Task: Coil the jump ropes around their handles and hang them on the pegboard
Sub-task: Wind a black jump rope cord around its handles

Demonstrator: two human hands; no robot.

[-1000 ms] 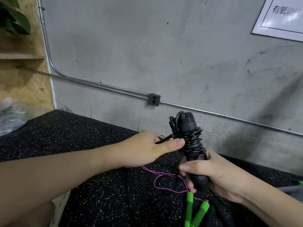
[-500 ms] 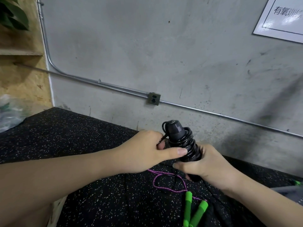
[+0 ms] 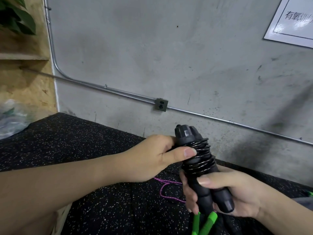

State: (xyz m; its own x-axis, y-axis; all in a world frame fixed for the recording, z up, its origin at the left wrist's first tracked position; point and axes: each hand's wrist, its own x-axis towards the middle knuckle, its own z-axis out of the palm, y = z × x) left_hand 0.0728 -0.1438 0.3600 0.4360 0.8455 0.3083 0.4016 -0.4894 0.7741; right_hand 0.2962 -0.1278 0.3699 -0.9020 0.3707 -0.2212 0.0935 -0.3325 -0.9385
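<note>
A black jump rope has its cord coiled tightly round its two handles, which lie side by side and tilt up to the left. My right hand grips the lower part of the handles, thumb across the front. My left hand holds the upper part, with its thumb pressed on the coils and its fingers hidden behind the handles. Below them a second rope lies on the speckled black mat: two green handles and a purple cord. No pegboard is in view.
A grey concrete wall with a metal conduit and a small socket box rises behind the mat. A wooden shelf with a plant and a plastic bag stands at the left. A white sign hangs top right.
The coiled black rope has tilted back and come closer to me. My right hand now grips lower on the handles, and my left thumb presses on the coils.
</note>
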